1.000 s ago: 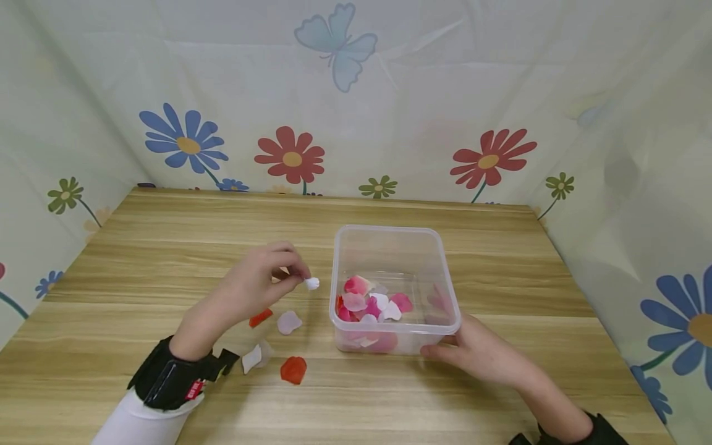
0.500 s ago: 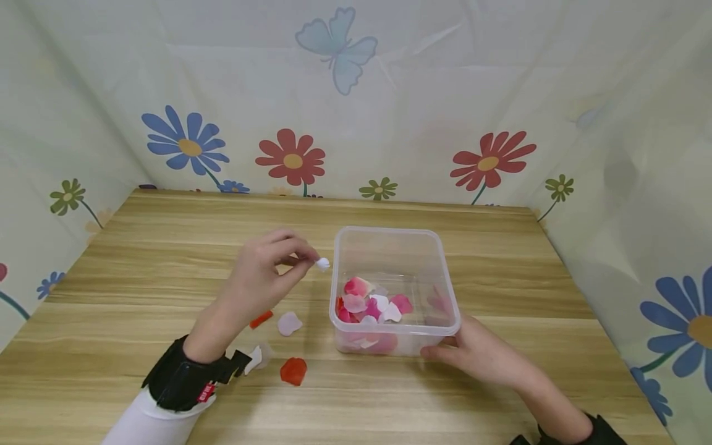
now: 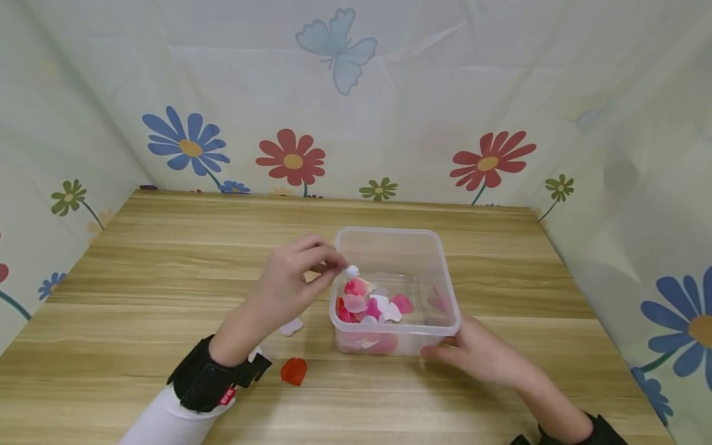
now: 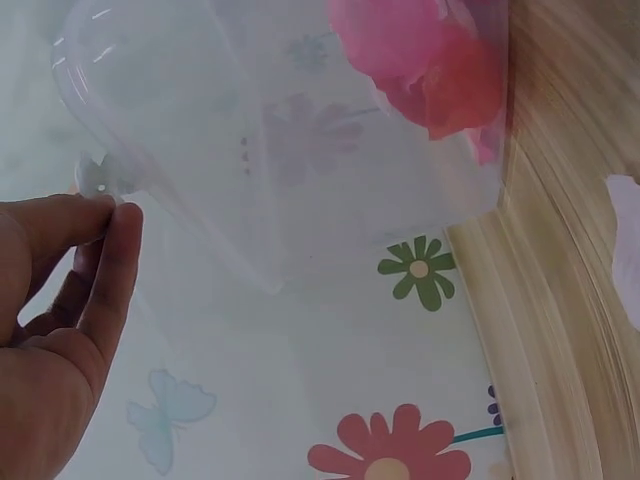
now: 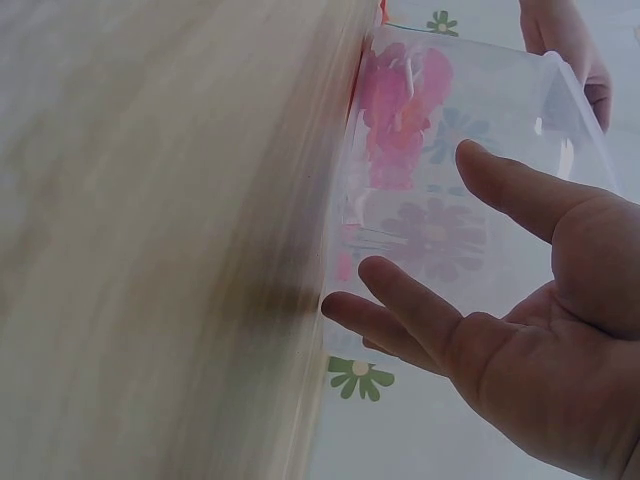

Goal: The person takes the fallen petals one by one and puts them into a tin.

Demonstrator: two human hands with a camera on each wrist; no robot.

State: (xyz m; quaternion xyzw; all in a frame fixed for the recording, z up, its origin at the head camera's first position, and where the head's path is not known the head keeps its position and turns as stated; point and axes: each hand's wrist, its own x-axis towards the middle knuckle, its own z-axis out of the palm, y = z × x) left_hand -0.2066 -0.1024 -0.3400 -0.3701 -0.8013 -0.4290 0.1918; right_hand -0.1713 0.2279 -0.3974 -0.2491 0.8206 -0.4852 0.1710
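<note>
Only the left hand (image 3: 295, 278)'s wristband (image 3: 214, 384) tag (image 3: 226, 397) bears unreadable writing.

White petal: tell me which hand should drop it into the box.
Left. The left hand already pinches the white petal over the clear box; the right hand steadies the box's near corner.

the left hand (image 3: 292, 278) pinches a white petal (image 3: 351, 271) over the rim of the clear box (image 3: 442, 247) of pink and white petals. the right hand (image 3: 478, 355) rests against the box's near corner. a red petal (image 3: 293, 371) lies on the bench (image 3: 167, 247).
</note>
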